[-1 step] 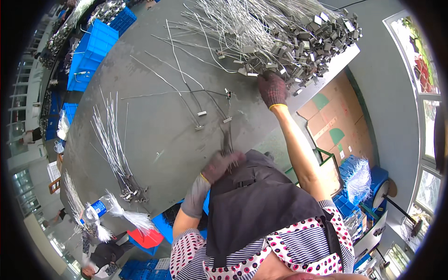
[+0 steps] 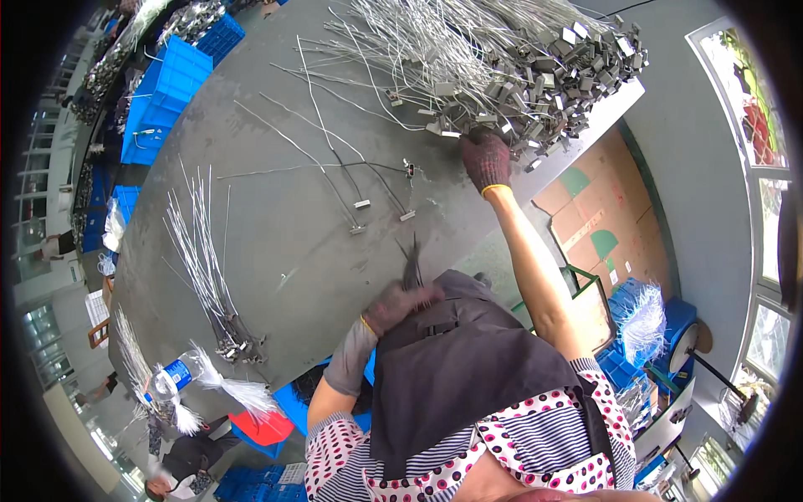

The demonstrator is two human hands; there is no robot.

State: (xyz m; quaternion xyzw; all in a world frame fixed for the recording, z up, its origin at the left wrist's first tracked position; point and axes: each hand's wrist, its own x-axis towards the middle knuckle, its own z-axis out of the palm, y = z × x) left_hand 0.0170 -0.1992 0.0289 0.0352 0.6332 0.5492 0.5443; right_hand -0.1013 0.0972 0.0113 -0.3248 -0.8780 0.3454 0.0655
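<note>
My left hand (image 2: 396, 307), in a dark glove with a grey sleeve, is closed close to my apron at the table's near edge. A blurred bunch of dark strands (image 2: 412, 266) sticks up from it, perhaps sleeved wires. My right hand (image 2: 486, 161), also gloved, reaches to the near edge of a large pile of silver wires with metal block ends (image 2: 535, 84). Its fingers are curled against the blocks, and what they grip is hidden. Between the hands lie several loose wires (image 2: 339, 163) with dark sleeves and small metal end blocks (image 2: 407, 215).
A bundle of silver wires (image 2: 205, 259) lies on the grey table (image 2: 276, 314) at left. Near it, a bottle with a blue label (image 2: 176, 373) holds white strands. Blue crates (image 2: 167, 92) stand beyond the left edge. Flattened cardboard (image 2: 611, 209) lies right of the table.
My left hand has shifted slightly, and the dark strands in it now stand more upright, apart from the loose end block. My right hand has barely moved.
</note>
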